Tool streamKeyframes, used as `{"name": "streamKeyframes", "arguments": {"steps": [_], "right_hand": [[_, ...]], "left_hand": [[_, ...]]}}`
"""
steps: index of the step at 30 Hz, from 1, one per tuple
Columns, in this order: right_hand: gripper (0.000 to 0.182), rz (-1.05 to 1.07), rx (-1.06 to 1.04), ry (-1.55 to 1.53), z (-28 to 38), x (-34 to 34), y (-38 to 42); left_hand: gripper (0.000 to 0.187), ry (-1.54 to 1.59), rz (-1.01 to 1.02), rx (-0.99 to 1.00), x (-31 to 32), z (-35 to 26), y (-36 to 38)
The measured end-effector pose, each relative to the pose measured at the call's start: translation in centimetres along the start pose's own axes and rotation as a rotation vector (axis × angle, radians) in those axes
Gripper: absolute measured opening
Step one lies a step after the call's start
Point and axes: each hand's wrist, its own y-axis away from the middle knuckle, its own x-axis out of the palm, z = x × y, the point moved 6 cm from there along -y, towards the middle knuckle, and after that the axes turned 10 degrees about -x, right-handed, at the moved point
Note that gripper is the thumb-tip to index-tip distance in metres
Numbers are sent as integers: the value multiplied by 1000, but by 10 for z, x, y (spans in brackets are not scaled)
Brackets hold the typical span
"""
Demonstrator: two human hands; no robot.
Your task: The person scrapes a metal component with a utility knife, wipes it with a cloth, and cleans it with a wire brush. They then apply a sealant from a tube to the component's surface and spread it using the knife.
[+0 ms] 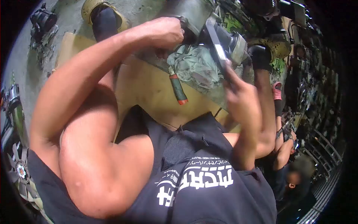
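My left hand (166,33) is closed in a fist against the edge of a large grey metal cylinder (190,14); what its fingers hold is hidden. My right hand (241,98) grips a long flat metal tool (216,41), which points up and away beside a smaller round metal part (236,46). Its exact kind cannot be made out. Between my hands lies a crumpled pale rag (195,63). Just below the rag, a tool with a dark green handle and red ends (178,89) rests on the cardboard, its tip partly covered.
Flattened cardboard (145,87) covers the floor between my legs. Yellow clogs (95,11) are on my feet. Another person (287,164) crouches at the right, near metal racks (322,149). Dark machine parts (43,20) and a fan-like wheel (22,171) stand at the left.
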Motion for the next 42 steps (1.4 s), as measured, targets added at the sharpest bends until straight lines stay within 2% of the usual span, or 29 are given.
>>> {"name": "streamKeyframes", "arguments": {"steps": [2, 3, 5, 6, 7, 9, 11, 13, 14, 15, 16, 17, 18, 19, 21, 23, 24, 25, 27, 28, 29, 31, 33, 35, 36, 38, 39, 41, 42], "right_hand": [[61, 2, 53, 18, -19, 29, -18], [57, 27, 169, 45, -22, 19, -28], [50, 41, 316, -15, -25, -6, -36], [45, -1, 149, 75, -10, -23, -32], [46, -115, -6, -38, -11, -26, -20], [50, 43, 139, 39, -1, -17, -1], [61, -33, -46, 57, -26, 29, -13], [62, 28, 187, 9, -47, 15, -33], [61, 54, 165, 34, -52, 0, -39], [57, 134, 250, 86, -44, -17, -40], [53, 9, 129, 40, -47, -26, -34], [49, -103, 14, -13, -45, -31, -26], [49, -89, 10, -10, -44, -30, -15], [41, -153, 83, -40, -42, -32, -6], [36, -213, 150, -71, -48, -29, 1], [28, -167, 260, -131, -63, -15, 8], [25, -197, 251, -171, -65, -7, 5], [25, -229, 243, -210, -61, 2, -2], [26, -203, 272, -234, -53, 20, -13], [26, -182, 325, -328, -44, 29, -15], [27, -157, 379, -424, -32, 38, -13], [28, -181, 367, -480, -14, 46, 2], [23, -211, 506, -647, 5, 49, 21], [20, -220, 570, -891, 9, 56, 37], [20, -221, 575, -889, 5, 59, 40], [18, -251, 472, -747, -7, 58, 36], [16, -252, 494, -852, -11, 55, 32], [16, -227, 486, -806, -31, 38, 25], [18, -173, 465, -814, -45, 30, 24]], "left_hand": [[44, 236, 141, -198, 6, 6, -1], [44, 231, 134, -199, 2, 6, 0], [43, 420, 91, -245, 2, 3, 8], [44, -28, 21, 83, 11, 8, -11], [45, 107, -6, -22, -12, -11, 16], [46, 243, 64, -224, 5, 9, 2], [46, 267, 20, -247, -8, -1, 10], [46, 338, -53, -305, -21, -20, 27], [46, 256, 4, -380, -22, -29, 28], [46, 175, 56, -453, -23, -33, 28], [46, 71, -199, -162, -7, -1, -1], [46, -38, -438, 127, -21, -13, 22], [47, 270, 32, -254, -2, 2, 13], [47, 277, 30, -256, 1, 7, 7], [48, -96, 23, -3, 9, 5, -11], [48, -62, 37, -3, 4, -1, -1], [49, -39, 51, 5, -1, -5, 3], [49, 25, -23, -26, 0, 1, -2], [48, -231, -23, 138, 11, 1, -7], [48, 97, 105, -81, 5, 3, 6], [48, 111, 94, -86, 1, 0, 8], [50, 40, 57, 24, -2, -5, 10], [50, 10, 52, 70, 5, 0, 2], [50, -172, 5, 148, 4, -6, 2], [50, -170, 9, 151, 6, -6, 2], [50, 210, 75, -87, -8, -6, 17], [50, 209, 73, -87, -11, -10, 20], [51, 329, 160, -219, -10, -7, 24], [51, 334, 157, -217, -11, -8, 25]]}}
